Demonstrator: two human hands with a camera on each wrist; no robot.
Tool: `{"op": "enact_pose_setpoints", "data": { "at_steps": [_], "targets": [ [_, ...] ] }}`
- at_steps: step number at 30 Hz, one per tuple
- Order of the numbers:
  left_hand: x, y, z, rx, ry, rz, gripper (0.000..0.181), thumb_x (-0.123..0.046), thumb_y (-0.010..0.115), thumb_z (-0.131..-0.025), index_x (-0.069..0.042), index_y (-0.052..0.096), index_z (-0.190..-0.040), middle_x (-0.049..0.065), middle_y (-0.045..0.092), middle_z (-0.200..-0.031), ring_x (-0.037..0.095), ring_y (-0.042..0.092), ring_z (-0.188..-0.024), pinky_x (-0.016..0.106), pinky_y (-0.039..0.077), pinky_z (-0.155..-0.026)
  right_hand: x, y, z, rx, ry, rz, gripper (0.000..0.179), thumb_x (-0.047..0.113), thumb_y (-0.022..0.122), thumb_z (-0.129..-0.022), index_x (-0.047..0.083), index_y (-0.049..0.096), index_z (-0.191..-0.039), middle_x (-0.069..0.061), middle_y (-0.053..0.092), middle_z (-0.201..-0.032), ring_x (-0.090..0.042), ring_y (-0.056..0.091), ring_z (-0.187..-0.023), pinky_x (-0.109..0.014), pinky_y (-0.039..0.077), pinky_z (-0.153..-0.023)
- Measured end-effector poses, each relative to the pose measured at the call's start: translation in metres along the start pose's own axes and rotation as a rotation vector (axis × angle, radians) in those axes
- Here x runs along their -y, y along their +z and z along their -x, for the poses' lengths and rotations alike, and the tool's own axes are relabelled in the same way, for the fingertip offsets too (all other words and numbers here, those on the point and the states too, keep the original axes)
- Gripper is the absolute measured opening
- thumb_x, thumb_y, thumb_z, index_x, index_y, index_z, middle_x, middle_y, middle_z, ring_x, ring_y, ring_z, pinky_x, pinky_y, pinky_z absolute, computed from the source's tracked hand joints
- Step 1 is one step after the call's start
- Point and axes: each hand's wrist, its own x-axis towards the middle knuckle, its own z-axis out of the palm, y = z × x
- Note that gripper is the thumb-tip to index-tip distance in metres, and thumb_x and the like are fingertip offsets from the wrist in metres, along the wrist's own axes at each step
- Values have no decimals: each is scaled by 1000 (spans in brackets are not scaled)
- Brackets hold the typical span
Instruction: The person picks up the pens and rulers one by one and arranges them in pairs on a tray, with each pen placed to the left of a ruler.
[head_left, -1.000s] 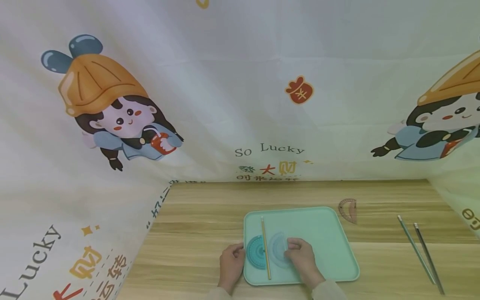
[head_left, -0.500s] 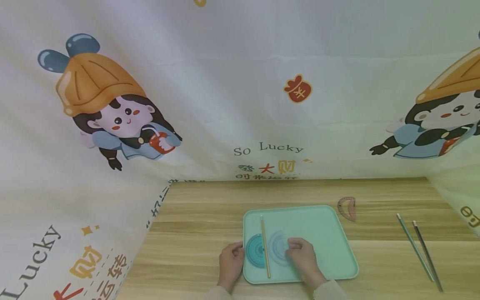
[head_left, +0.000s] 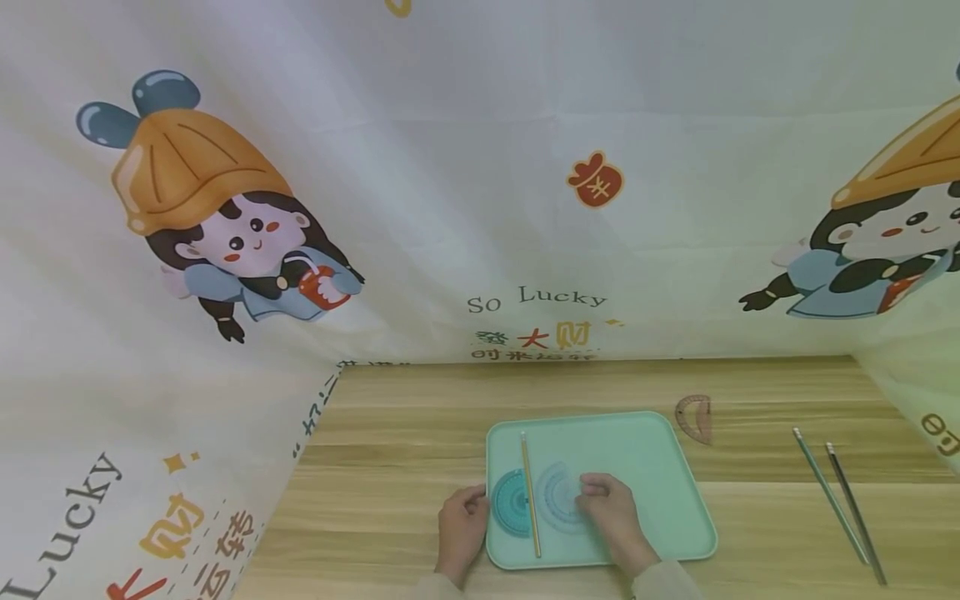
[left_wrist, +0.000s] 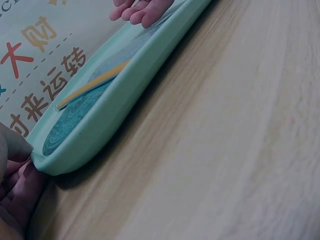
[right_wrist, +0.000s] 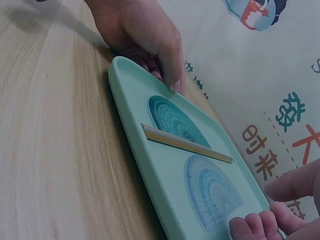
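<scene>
A light-green tray [head_left: 660,483] lies on the wooden table. My left hand [head_left: 462,527] pinches its left rim, thumb on top and fingers at the outside, as the right wrist view shows. Inside that edge is a teal protractor [head_left: 512,504]. A yellow pencil [head_left: 531,508] lies lengthwise beside it, partly over its straight edge. To the pencil's right a clear bluish protractor [right_wrist: 210,187] rests flat on the tray. My right hand [head_left: 611,512] hovers at this protractor's straight side, fingers loosely bent; in the right wrist view thumb and fingers stand apart with nothing between them.
A brownish clear protractor [head_left: 696,419] lies on the table by the tray's far right corner. Farther right are a green pencil [head_left: 831,496] and a black pencil [head_left: 857,512], converging at their near ends. A printed cloth [head_left: 450,250] hangs around the table.
My right hand has shifted slightly right, off the clear bluish protractor, which stays lying beside the pencil. My left hand keeps its place at the tray's rim.
</scene>
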Motion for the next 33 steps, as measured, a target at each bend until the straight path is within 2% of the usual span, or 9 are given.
{"op": "enact_pose_setpoints", "data": {
  "at_steps": [8,14,23,29,33],
  "targets": [
    [-1,0,-1,4,-2,-6,26,-7,55,-88,-1,68,-110,6,67,-91,13,58,-77,24,48,-65,0,-7,-4,12,8,-57,43,3,60,-80,-7,54,-121,-24,58,-115,-27,60,-98,-40,51,-86],
    [-2,0,1,0,-1,2,25,-7,56,-87,0,67,-109,7,66,-90,13,58,-76,24,49,-64,-1,-12,-4,12,-9,-158,43,-1,57,-81,-12,50,-122,-26,57,-114,-17,62,-89,-33,54,-82],
    [-1,0,1,-5,6,1,25,-7,56,-88,0,68,-109,7,66,-90,13,58,-76,23,49,-64,-6,-24,-5,23,-6,-251,42,0,53,-86,-15,47,-125,-25,56,-117,-16,60,-93,-30,55,-83],
    [-2,0,1,-7,6,-1,24,-7,57,-88,-1,68,-108,6,66,-89,12,57,-76,23,48,-64,-8,-37,-6,37,20,-235,43,3,50,-88,-13,44,-128,-28,49,-127,-19,59,-102,-30,54,-86],
    [-3,0,2,-2,11,-2,24,-7,57,-88,-1,68,-108,6,66,-89,12,58,-76,23,48,-64,-9,-45,-7,43,17,-242,44,4,49,-90,-14,42,-129,-28,47,-128,-18,59,-100,-29,54,-87]
  ]
}}
